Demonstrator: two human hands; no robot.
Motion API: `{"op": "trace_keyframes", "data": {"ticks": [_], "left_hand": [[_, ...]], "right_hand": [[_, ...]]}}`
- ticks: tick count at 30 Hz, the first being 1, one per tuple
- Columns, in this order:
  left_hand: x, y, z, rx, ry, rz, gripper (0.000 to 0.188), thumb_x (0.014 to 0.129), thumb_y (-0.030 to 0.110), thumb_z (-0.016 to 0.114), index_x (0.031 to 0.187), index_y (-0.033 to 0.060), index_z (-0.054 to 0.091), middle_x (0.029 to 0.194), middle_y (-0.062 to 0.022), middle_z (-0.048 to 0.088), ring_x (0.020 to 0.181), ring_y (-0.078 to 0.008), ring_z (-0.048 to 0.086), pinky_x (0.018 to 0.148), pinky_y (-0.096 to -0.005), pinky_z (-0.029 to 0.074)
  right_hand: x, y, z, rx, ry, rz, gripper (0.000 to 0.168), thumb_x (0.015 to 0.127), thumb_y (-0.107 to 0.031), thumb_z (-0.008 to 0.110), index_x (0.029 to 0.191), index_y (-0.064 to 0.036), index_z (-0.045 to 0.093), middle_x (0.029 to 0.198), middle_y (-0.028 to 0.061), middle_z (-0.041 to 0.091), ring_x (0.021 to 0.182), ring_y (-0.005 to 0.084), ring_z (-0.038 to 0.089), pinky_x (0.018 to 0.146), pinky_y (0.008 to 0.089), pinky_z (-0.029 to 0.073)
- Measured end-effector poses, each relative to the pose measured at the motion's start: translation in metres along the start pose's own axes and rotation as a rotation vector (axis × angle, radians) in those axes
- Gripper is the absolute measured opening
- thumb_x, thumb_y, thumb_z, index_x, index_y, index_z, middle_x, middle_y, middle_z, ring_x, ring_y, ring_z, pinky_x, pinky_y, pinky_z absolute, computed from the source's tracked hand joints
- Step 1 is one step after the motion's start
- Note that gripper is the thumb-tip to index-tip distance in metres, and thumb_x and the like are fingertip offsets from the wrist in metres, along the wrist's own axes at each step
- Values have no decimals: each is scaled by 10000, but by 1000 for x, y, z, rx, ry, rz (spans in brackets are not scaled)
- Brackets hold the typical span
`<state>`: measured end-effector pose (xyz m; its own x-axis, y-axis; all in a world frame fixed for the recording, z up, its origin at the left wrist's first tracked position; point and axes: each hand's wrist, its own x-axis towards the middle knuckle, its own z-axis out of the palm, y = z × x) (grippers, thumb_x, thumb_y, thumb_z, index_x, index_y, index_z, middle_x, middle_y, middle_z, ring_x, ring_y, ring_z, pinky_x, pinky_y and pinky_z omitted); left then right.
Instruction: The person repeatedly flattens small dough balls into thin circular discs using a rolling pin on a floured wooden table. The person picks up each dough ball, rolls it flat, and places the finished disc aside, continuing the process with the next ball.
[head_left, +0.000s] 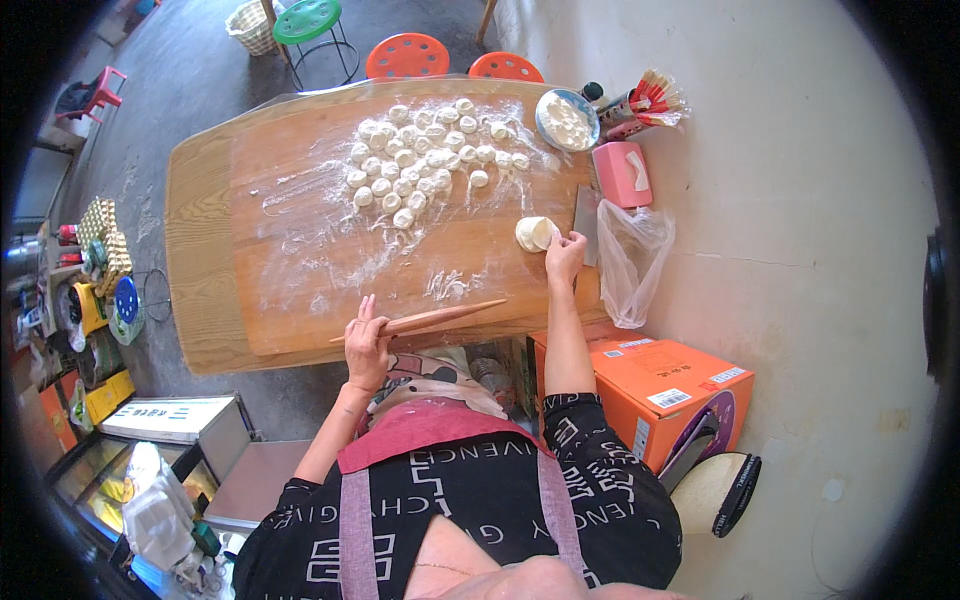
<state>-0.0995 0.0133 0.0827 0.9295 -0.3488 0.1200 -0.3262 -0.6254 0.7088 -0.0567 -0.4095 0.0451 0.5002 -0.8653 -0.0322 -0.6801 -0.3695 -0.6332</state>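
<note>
My left hand (367, 349) grips a tapered wooden rolling pin (435, 318) near its left end, at the front edge of a floured wooden board (300, 300). The pin's other end points to the right. At the board's right side, my right hand (566, 256) pinches the edge of a thin round dough wrapper (545, 233). That wrapper lies over other flattened dough rounds (527, 235). Several small floured dough pieces (405, 157) are spread across the far half of the board. Just right of my right hand is a flat metal blade (586, 225), partly hidden.
A bowl of flour (566, 120) stands at the far right corner, near bundled chopsticks (654, 97) and a pink tissue box (624, 175). A clear plastic bag (636, 262) hangs over the right edge. An orange carton (660, 375) sits by my right arm. Stools (407, 56) stand behind the table.
</note>
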Motion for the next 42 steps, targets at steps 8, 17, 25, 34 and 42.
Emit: {"op": "trace_keyframes", "data": {"ticks": [8, 17, 25, 34, 42], "left_hand": [[-2, 1, -3, -16, 31, -33, 249, 784, -27, 674, 1029, 17, 662, 1536, -235, 516, 1432, -384, 490, 1087, -450, 422], [-3, -1, -9, -35, 64, -62, 268, 779, -50, 684, 1037, 18, 664, 1527, -243, 520, 1405, -379, 513, 1057, -449, 431], [-6, -13, -12, -75, 197, -286, 258, 829, -44, 671, 1074, 36, 664, 1537, -223, 518, 1153, -376, 625, 978, -432, 467], [27, -23, -33, -255, 344, -409, 250, 868, -50, 637, 1099, 43, 662, 1553, -207, 509, 1036, -353, 652, 933, -418, 485], [33, -33, -37, -30, 264, -341, 247, 834, -51, 669, 1067, 31, 667, 1542, -232, 511, 1093, -315, 688, 920, -398, 520]], "right_hand": [[10, 12, 13, 261, 26, -25, 389, 877, -75, 761, 1216, 7, 590, 979, 115, 710, 886, 219, 688, 816, 364, 550], [9, 14, 8, 316, -73, 104, 423, 832, -85, 800, 1184, 11, 587, 1014, 106, 650, 915, 219, 648, 829, 358, 541], [-44, -84, 13, -86, -209, -608, 479, 940, -103, 662, 1370, 38, 502, 1349, 251, 543, 1284, 416, 500, 1111, 486, 402], [-148, -79, 98, -451, -389, -976, 667, 995, -148, 561, 1552, 123, 315, 1638, 335, 270, 1562, 434, 223, 1287, 551, 115], [-184, -82, 35, -127, -898, -1034, 613, 1011, -177, 574, 1577, -25, 393, 1649, 196, 357, 1559, 380, 267, 1267, 546, 215]]}}
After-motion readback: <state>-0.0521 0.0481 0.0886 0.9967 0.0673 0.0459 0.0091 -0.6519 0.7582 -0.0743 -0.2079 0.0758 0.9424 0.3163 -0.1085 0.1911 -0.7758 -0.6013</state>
